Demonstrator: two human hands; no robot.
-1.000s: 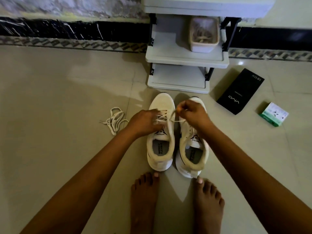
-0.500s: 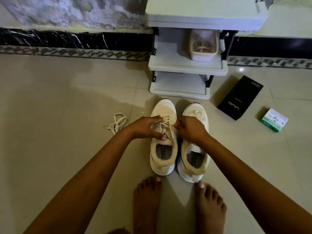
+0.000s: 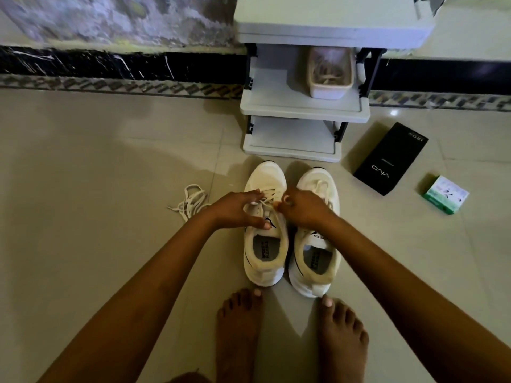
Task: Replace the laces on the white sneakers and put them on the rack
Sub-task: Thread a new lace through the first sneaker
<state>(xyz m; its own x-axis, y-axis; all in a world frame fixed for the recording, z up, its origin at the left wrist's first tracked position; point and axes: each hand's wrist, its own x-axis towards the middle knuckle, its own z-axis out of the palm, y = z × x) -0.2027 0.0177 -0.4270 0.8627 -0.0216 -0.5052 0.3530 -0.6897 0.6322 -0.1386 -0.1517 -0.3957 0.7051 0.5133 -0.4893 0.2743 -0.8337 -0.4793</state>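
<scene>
Two white sneakers stand side by side on the tiled floor, toes toward the rack: the left sneaker (image 3: 264, 244) and the right sneaker (image 3: 318, 261). My left hand (image 3: 237, 210) grips the left sneaker's upper and pinches its white lace (image 3: 265, 199). My right hand (image 3: 301, 207) pinches the other end of that lace over the gap between the shoes. A loose pile of old white laces (image 3: 190, 201) lies on the floor to the left. The white shoe rack (image 3: 301, 111) stands against the wall just beyond the shoes.
A small tub (image 3: 330, 76) of laces sits on the rack's middle shelf. A black phone box (image 3: 391, 158) and a small green-white box (image 3: 445, 197) lie on the floor at right. My bare feet (image 3: 290, 335) stand just behind the shoes' heels.
Both hands have drawn down and closer together over the left sneaker's lacing. The lace span that my right hand held out has shortened. The view has tilted slightly.
</scene>
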